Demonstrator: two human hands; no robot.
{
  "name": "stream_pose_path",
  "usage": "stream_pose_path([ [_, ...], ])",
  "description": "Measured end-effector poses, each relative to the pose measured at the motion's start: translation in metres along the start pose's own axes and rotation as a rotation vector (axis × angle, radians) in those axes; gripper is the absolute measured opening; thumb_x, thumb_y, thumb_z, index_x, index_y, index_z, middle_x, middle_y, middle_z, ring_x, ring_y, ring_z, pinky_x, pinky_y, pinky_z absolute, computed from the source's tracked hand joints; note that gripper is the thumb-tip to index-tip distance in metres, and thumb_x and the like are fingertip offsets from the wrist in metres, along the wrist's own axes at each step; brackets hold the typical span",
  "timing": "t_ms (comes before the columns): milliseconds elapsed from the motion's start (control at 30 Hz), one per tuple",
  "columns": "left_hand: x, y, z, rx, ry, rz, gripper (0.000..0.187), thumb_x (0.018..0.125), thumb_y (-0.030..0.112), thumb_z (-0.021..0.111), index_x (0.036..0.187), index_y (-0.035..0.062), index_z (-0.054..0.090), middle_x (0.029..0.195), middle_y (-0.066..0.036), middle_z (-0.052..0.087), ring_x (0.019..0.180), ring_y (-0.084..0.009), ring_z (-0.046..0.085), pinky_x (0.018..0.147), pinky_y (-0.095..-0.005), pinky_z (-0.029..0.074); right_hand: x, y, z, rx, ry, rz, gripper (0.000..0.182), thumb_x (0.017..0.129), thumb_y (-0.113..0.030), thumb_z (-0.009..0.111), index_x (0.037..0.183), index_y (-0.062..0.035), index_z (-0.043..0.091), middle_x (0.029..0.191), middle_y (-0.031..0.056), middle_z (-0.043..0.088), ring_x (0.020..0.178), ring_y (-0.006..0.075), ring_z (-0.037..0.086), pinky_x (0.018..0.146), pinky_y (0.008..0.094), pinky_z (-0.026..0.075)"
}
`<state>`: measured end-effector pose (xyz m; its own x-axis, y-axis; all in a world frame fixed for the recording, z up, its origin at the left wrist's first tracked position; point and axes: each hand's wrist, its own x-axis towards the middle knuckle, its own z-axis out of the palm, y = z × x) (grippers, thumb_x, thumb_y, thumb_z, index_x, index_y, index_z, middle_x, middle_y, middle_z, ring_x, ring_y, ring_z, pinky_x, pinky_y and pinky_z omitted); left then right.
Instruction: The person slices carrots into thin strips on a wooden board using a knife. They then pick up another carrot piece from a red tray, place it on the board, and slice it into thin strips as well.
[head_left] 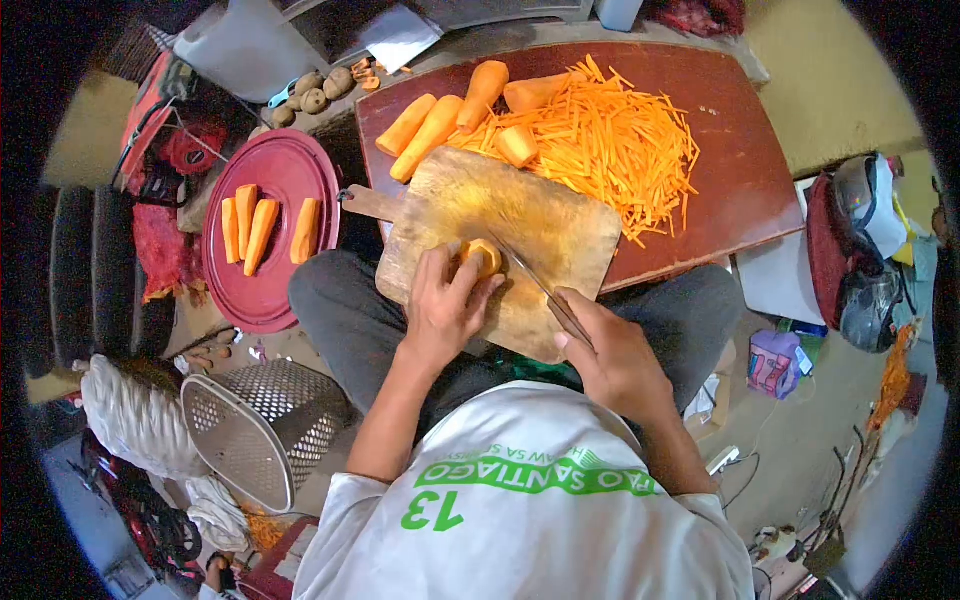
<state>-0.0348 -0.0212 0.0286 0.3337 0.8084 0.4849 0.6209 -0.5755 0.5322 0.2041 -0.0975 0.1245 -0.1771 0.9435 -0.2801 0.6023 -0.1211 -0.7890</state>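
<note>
On a wooden cutting board (430,200) across my lap, my left hand (447,297) grips a short piece of peeled carrot (484,257), fingertips over its top. My right hand (615,352) is wrapped round the handle of a knife (540,284), whose blade points up and left, its tip close beside the carrot piece. Past the board's far edge lies a big heap of carrot strips (625,140). Several peeled whole carrots (430,138) and a cut carrot chunk (516,146) rest next to that heap.
The red table (730,120) bears the heap. At the left, a round red lid (275,300) holds several peeled carrots (262,232). Potatoes (313,100) lie behind it. A perforated basket (240,440) lies tipped on the floor at lower left. A purple bag (775,362) is at the right.
</note>
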Motion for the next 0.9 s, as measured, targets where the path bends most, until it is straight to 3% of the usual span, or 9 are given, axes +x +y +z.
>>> stream_pose_path([
  [167, -0.001, 0.004, -0.004, 0.014, -0.036, -0.013, 0.039, 0.085, 0.009, 0.089, 0.119, 0.0024, 0.071, 0.113, -0.023, 0.061, 0.097, -0.0405, 0.063, 0.080, -0.0494, 0.055, -0.007, -0.007, -0.004, -0.003, -0.057, -0.003, 0.056, 0.102, -0.019, 0.070, 0.152, 0.0007, 0.054, 0.127, 0.0273, 0.072, 0.121, 0.0436, 0.071, 0.094, 0.0473, 0.059],
  [267, 0.000, 0.001, -0.006, 0.017, -0.056, 0.014, 0.040, 0.083, 0.007, 0.088, 0.120, 0.0019, 0.071, 0.114, -0.024, 0.061, 0.098, -0.0417, 0.063, 0.080, -0.0504, 0.055, -0.007, 0.002, 0.003, -0.102, -0.027, -0.180, 0.060, 0.101, -0.021, 0.072, 0.154, 0.0002, 0.053, 0.131, 0.0258, 0.071, 0.117, 0.0420, 0.073, 0.088, 0.0478, 0.060],
  [367, -0.002, -0.003, -0.005, 0.026, -0.074, 0.040, 0.044, 0.078, 0.002, 0.084, 0.119, 0.0024, 0.071, 0.116, -0.024, 0.060, 0.100, -0.0432, 0.062, 0.082, -0.0517, 0.055, -0.009, -0.007, -0.001, -0.209, -0.036, -0.205, 0.062, 0.102, -0.021, 0.071, 0.156, -0.0002, 0.050, 0.132, 0.0257, 0.071, 0.112, 0.0427, 0.074, 0.084, 0.0495, 0.061],
  [533, -0.002, -0.004, -0.007, 0.022, -0.110, 0.041, 0.057, 0.063, -0.001, 0.079, 0.119, 0.0044, 0.071, 0.122, -0.024, 0.060, 0.105, -0.0438, 0.061, 0.086, -0.0519, 0.055, -0.007, -0.018, -0.009, -0.222, -0.144, -0.078, 0.060, 0.103, -0.023, 0.069, 0.155, -0.0019, 0.048, 0.128, 0.0263, 0.071, 0.109, 0.0446, 0.073, 0.083, 0.0529, 0.060],
  [900, -0.001, -0.006, -0.006, -0.047, -0.121, 0.040, 0.066, 0.060, 0.000, 0.082, 0.125, 0.0035, 0.071, 0.124, -0.027, 0.056, 0.108, -0.0467, 0.060, 0.089, -0.0536, 0.055, 0.008, -0.028, -0.013, -0.160, -0.246, 0.080, 0.045, 0.105, -0.018, 0.060, 0.146, -0.0056, 0.047, 0.120, 0.0279, 0.071, 0.102, 0.0507, 0.072, 0.085, 0.0600, 0.058],
])
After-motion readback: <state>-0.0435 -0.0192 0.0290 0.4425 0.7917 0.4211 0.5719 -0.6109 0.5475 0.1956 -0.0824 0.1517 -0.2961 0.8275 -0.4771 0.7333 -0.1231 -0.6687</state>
